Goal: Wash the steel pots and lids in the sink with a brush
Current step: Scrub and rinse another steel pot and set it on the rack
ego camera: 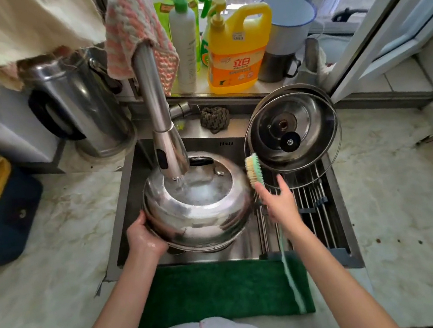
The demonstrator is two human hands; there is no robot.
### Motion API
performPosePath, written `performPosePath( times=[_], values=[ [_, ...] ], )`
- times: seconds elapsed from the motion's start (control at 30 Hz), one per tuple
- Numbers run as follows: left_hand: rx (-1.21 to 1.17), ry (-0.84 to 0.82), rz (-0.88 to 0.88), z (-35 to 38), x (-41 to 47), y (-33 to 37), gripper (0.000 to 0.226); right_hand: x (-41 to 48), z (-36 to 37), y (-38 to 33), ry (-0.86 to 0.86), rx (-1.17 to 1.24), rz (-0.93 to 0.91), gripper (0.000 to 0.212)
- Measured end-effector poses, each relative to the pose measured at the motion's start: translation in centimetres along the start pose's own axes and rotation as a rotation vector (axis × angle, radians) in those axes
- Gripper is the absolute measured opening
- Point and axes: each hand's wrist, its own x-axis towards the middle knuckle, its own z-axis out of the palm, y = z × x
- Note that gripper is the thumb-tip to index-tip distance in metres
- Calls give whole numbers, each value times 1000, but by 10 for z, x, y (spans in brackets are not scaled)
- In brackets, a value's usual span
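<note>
holding the upturned pot (197, 212) in the sink (130, 200) under the tap (157, 110), our left hand (143, 239) gripped its rim and our right hand (279, 202) clasped the brush (253, 170), bristles at the pot's right side. best, we judged, to turn the pot slowly and scrub all round. lids (293, 130) leaned at right. pot's inside hidden; right fingers under the handle hard to make out.
</note>
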Motion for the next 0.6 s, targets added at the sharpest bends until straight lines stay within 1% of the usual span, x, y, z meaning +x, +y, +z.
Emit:
performPosePath(
  times=[0.07, 0.13, 0.2, 0.23, 0.3, 0.37, 0.43, 0.47, 0.53, 0.6],
  values=[
    [6, -36, -34, 0, 1, -1, 39, -4, 2, 3, -86, 210, 179, 54],
    [14, -66, -60, 2, 0, 1, 42, -7, 2, 2, -164, 399, 306, 41],
    [17, -96, -67, 1, 2, 1, 43, -7, 4, 1, -245, 618, 403, 42],
    [28, -105, -76, 1, 1, 1, 42, -8, 6, 0, -280, 704, 420, 48],
    [69, -144, -86, -1, -3, -1, 38, -8, 14, -3, -305, 757, 388, 65],
    [116, -193, -59, -2, -8, -1, 33, -11, 19, -8, -339, 774, 354, 72],
    [143, -227, -16, -7, -8, 1, 47, -11, 21, -13, -333, 803, 329, 70],
    [134, -232, -12, -9, -7, 1, 47, -10, 22, -14, -320, 809, 325, 68],
    [154, -223, -6, -12, -4, 3, 40, -10, 25, -18, -291, 809, 323, 66],
    [197, -134, 0, -11, 5, 3, 33, -10, 31, -22, -237, 800, 314, 59]
  ],
)
